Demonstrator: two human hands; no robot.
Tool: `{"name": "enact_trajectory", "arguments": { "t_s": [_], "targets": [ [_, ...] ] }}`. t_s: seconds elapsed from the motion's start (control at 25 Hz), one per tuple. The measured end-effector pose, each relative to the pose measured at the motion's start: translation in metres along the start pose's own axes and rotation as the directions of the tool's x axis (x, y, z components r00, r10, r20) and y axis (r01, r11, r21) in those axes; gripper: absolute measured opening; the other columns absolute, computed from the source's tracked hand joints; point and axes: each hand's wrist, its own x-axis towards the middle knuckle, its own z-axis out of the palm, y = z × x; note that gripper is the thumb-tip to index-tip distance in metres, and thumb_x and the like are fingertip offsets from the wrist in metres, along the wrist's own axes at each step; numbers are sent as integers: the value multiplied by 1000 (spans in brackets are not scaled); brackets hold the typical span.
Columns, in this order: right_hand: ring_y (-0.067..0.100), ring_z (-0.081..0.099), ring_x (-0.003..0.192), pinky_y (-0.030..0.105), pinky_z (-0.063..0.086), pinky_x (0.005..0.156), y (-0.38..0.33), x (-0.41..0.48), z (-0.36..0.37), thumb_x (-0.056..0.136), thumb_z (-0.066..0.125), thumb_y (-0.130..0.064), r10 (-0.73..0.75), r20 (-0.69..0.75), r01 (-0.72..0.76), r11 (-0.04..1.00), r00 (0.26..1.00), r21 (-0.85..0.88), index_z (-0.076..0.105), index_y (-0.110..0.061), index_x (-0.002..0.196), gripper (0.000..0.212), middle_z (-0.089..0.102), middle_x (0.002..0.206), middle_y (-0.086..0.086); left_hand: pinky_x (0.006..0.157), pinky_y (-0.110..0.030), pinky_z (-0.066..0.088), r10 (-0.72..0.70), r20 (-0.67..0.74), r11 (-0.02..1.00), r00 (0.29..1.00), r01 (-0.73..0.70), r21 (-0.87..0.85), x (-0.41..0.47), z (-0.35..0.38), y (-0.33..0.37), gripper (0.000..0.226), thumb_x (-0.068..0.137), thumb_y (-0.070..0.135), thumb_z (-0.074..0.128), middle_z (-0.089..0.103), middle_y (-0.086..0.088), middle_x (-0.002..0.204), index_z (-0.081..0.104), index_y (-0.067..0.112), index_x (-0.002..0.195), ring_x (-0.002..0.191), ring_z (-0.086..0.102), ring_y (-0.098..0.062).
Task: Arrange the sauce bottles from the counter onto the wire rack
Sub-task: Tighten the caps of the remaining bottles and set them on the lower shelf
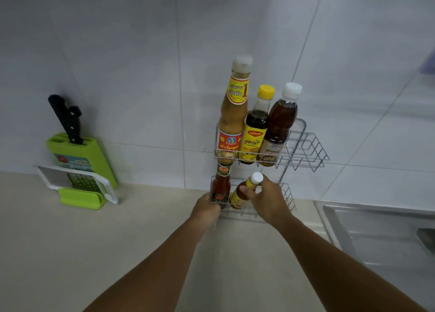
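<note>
The right hand (263, 198) has its fingers (247, 190) clamped round the neck of a small yellow-labelled bottle (243, 194), just under its white cap. The bottle sits in the lower shelf (288, 198) of the wire rack (306, 146), its long axis tilted, cap leaning right and toward the person, base down near the shelf floor. To stand it up, the cap would need to swing left and back. The left hand (207, 208) wraps the shelf's left front corner beside a red sauce bottle (220, 188) standing upright; whether those fingers grip bottle or wire I cannot tell. Three taller bottles (255, 135) fill the upper shelf.
</note>
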Motion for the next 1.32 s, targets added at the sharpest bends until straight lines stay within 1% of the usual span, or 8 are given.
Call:
{"name": "enact_trajectory", "arguments": {
  "t_s": [0.2,0.4,0.6,0.8,0.92,1.12,1.24,1.32],
  "targets": [
    [27,64,98,36,52,81,0,28,14,92,70,-46,25,136,-6,991,990,-137,61,-14,116,41,67,110,12,109,-45,47,14,-12,1000,1000,-14,20,0,-1,0,43,87,15,58,68,-4,130,63,29,127,115,62,-27],
    [32,64,108,42,54,92,-1,37,15,95,67,-44,11,216,28,984,976,-176,59,-15,116,37,68,115,15,115,-47,40,87,14,995,996,-88,46,-6,-7,4,83,88,-4,49,47,-3,154,24,35,158,139,47,-27],
    [29,63,109,33,45,84,-3,31,15,99,64,-34,23,236,15,987,971,-158,51,-8,131,43,68,124,14,112,-48,43,107,2,993,994,-107,43,-6,-5,5,76,90,5,53,55,-4,147,28,38,154,132,53,-28],
    [30,53,136,36,44,104,7,23,15,97,68,-20,72,242,-57,996,967,-69,37,-13,152,63,58,146,11,115,-44,40,112,47,990,993,-115,76,-15,-10,14,73,92,-3,50,54,-5,148,32,30,155,134,50,-27],
    [31,55,135,42,51,105,12,7,12,96,67,-15,116,213,-118,993,970,-3,25,-19,160,77,49,156,10,110,-34,41,81,79,991,994,-88,97,-34,-20,24,74,92,-8,46,48,-9,153,30,24,157,138,45,-27],
    [30,64,120,36,54,94,0,-47,1,92,67,-10,63,5,-63,997,998,47,48,-12,148,59,60,140,12,85,-29,45,66,133,980,989,-90,180,-79,-53,44,44,98,3,49,57,-9,123,52,13,141,100,56,-20],
    [28,68,110,18,46,77,-22,-91,3,94,59,-3,2,30,-2,1000,1000,28,67,-7,126,33,70,119,10,99,-36,48,33,169,956,985,-80,280,-114,-82,43,45,97,9,50,59,-11,132,52,17,141,119,59,-27],
    [26,69,104,14,46,72,-46,-126,10,95,56,-3,-53,121,45,997,991,66,72,-11,113,26,73,111,7,94,-35,50,33,187,929,982,-99,355,-142,-104,36,48,95,12,52,61,-10,133,51,21,143,120,62,-28]
  ]
}}
